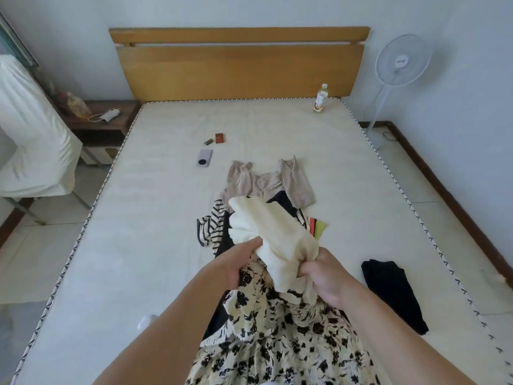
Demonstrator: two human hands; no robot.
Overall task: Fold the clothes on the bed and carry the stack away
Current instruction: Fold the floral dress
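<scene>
Head view: both hands hold a cream garment (274,240) lifted above the pile of clothes (266,195) at centre frame on the bed (138,245). The left hand (238,262) pinches one bunched edge; the right hand (323,276) clenches the other. To fold it well, I judge the hands should work outward to two matching corners, shake the cloth flat, and lay it on bare mattress left of the pile, clear of the floral dress (291,337) below.
</scene>
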